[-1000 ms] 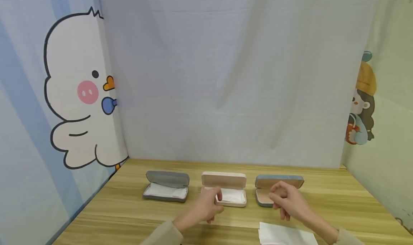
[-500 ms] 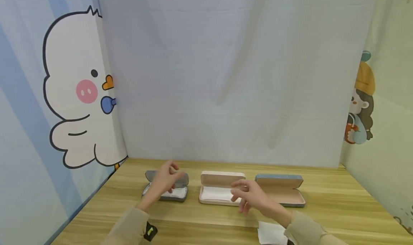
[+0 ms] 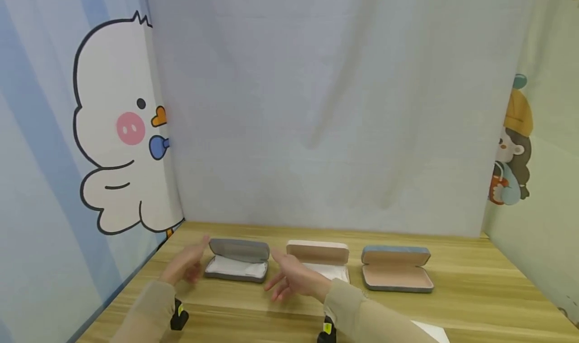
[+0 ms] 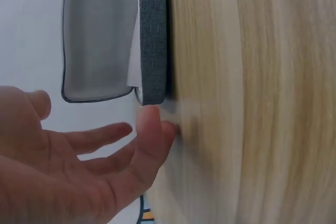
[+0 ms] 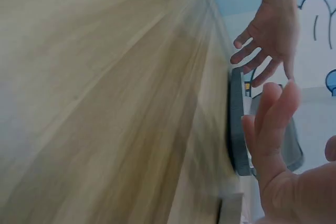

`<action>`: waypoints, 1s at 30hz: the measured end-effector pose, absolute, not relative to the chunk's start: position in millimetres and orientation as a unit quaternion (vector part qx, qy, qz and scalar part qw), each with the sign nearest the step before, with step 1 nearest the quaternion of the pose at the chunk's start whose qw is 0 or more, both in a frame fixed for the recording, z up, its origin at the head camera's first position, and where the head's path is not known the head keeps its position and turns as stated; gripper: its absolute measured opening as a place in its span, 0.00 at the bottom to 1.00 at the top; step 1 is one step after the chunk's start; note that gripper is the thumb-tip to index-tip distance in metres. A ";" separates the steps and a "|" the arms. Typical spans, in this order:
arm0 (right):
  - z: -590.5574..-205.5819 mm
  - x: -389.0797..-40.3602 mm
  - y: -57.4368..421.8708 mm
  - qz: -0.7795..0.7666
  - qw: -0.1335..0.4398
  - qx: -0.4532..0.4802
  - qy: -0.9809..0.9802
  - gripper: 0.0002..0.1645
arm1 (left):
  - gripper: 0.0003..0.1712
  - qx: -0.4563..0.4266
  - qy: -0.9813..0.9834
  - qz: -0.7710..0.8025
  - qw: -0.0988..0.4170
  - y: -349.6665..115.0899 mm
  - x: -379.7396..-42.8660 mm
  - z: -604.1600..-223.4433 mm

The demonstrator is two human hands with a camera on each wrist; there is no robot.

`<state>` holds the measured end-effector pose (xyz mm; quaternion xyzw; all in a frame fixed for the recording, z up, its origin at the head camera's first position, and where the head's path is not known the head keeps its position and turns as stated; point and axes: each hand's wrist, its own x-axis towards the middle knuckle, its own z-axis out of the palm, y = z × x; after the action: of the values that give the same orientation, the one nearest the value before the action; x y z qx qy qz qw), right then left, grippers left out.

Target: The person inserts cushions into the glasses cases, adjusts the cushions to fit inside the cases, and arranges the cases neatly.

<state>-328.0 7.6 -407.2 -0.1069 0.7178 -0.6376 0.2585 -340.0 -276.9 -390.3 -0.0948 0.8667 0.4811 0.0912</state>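
Dully grey, the open case [image 3: 239, 252].

"Any words, brands or numbers you can read?"

"None, in any of the views. The yellow patch [image 3: 327, 327] on the black device [image 3: 326, 337] below the right sleeve [image 3: 347, 303] is too small to make out."

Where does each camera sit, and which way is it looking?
Head: worn there, facing forward and down at a wood-grain table, an open oblong grey fabric case, white case and blue case; left grip, right grip and beige sleeves show.
Left wrist: worn there, facing the grey case's end; only the left grip shows.
Right wrist: worn there, facing across the table; right grip near, left grip beyond.
Both wrist views share the table, grey case and left grip.
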 end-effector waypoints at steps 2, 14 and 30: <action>-410.5 -330.2 -1.5 -0.629 0.264 -0.099 0.724 0.52 | 0.49 -0.095 0.860 0.488 0.112 -277.0 -340.9 -392.6; -415.7 -340.9 -22.6 -0.623 0.265 -0.071 0.732 0.59 | 0.46 -0.097 0.854 0.502 0.100 -270.2 -348.6 -401.3; -417.1 -343.7 -18.4 -0.620 0.249 -0.100 0.737 0.64 | 0.51 0.062 0.837 0.518 0.165 -302.2 -346.1 -408.6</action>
<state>-343.7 -18.4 -417.1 -0.1004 0.7372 -0.6201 0.2489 -346.1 -302.2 -408.6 0.0616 0.8372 0.5176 0.1652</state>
